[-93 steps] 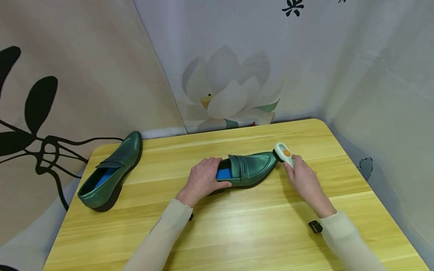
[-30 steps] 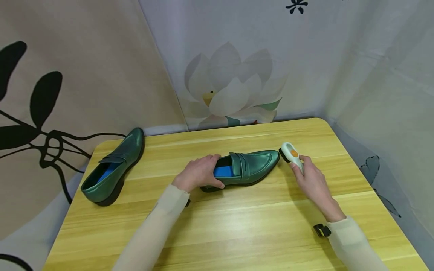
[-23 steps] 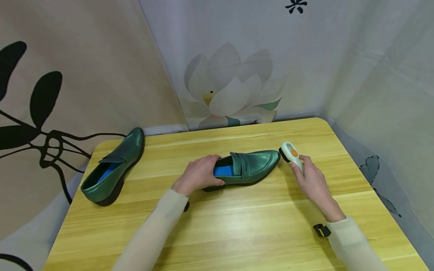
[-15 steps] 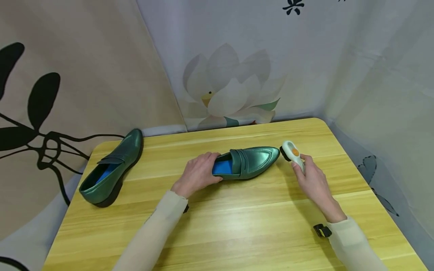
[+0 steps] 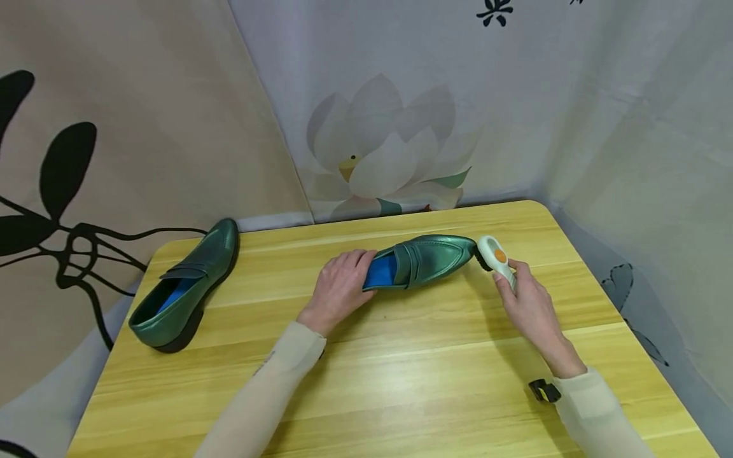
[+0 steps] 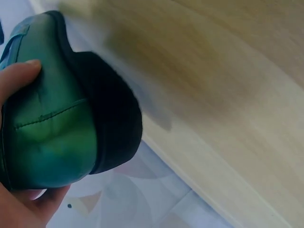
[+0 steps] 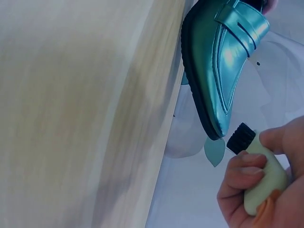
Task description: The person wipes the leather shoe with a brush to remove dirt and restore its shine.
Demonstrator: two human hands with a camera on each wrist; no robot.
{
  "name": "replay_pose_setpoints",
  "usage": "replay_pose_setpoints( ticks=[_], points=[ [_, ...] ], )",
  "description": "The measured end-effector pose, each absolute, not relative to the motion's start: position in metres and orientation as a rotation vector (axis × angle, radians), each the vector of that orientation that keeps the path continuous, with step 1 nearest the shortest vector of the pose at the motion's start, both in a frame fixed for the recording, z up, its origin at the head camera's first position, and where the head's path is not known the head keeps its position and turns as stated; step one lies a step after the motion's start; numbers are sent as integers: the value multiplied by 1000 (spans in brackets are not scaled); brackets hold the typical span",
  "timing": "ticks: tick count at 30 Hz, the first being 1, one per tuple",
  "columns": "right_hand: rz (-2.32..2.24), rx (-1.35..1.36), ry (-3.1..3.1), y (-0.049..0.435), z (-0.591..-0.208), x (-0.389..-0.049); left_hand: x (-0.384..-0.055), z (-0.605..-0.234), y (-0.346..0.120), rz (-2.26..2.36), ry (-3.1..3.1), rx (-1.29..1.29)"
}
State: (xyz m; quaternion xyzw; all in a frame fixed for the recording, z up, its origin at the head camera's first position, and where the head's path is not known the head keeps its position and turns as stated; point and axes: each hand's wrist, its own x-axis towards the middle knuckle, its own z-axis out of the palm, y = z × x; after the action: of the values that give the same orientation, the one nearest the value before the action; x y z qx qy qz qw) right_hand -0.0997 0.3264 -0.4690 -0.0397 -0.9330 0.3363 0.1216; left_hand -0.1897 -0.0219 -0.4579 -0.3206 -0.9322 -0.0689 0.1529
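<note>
My left hand (image 5: 339,289) grips the heel end of a green loafer (image 5: 438,257), thumb on the near side. A blue insole shows inside it, and its pointed toe faces right. In the left wrist view the black heel (image 6: 116,111) is off the table. My right hand (image 5: 531,308) holds a small white brush (image 5: 494,257) with an orange spot and black bristles. In the right wrist view the bristles (image 7: 241,137) are close to the shoe's toe, with a small gap between them.
A second green loafer (image 5: 186,286) stands at the left end of the wooden table (image 5: 401,381), toe pointing to the back. Printed curtains (image 5: 389,127) hang behind the table and along its sides.
My left hand has lifted and tilted the loafer, moving it slightly back. The brush was at the toe about three seconds ago, then moved a little to the right.
</note>
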Motion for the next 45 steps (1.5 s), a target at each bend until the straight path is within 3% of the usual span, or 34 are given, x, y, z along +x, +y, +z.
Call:
replay_pose_setpoints(
  ticks=[15, 45],
  points=[
    [963, -86, -2694, 322, -467, -102, -187, -474, -25, -65, -2550, -942],
    [1010, -69, -2662, 314, -462, -98, -170, -469, -34, -113, -2691, -1039]
  ],
)
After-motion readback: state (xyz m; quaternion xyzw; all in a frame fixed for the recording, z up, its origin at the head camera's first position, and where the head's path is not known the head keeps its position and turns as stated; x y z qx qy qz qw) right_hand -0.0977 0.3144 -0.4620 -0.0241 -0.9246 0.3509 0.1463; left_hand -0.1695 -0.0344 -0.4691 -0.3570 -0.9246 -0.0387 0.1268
